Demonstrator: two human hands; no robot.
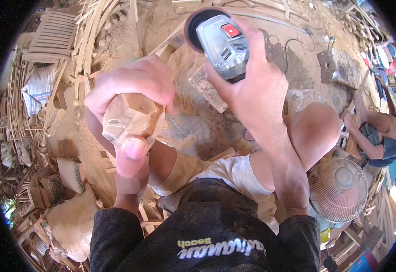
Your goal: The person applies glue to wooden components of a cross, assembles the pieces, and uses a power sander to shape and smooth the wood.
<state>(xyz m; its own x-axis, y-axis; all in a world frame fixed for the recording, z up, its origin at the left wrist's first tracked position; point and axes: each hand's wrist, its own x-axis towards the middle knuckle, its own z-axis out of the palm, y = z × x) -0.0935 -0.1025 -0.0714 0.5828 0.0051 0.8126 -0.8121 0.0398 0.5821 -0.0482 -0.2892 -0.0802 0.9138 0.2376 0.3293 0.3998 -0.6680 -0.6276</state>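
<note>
The left hand [139, 75] has its fingers curled tight around a cut lump of wood [132, 115], with the thumb [135, 148] pressed on its near side. The right hand [259, 93] has its fingers wrapped around the body of an angle grinder [223, 47], a bit far and to the right of the wood. The grinder's round wheel [191, 29] is at its far left end and is not touching the wood. I cannot tell if it is spinning.

This looks like a time to shape the wood. To do it well, I think the wood needs a firm squeeze so it cannot twist. The left thumb and fingers should be well clear of the wheel. A light, slow touch seems best, since a hard push could make the grinder jump. Two hands on the grinder would be safer, with the wood clamped down.

Now count: one grinder, one wheel, one held lump of wood, and two hands holding things. Farther out, there is one fan [339, 189] on the near right, one other person [384, 136] on the right, one slatted wooden panel [52, 35] on the far left and one striped sack [39, 88] on the left. The long wooden sticks [91, 38] are too many to count.
</note>
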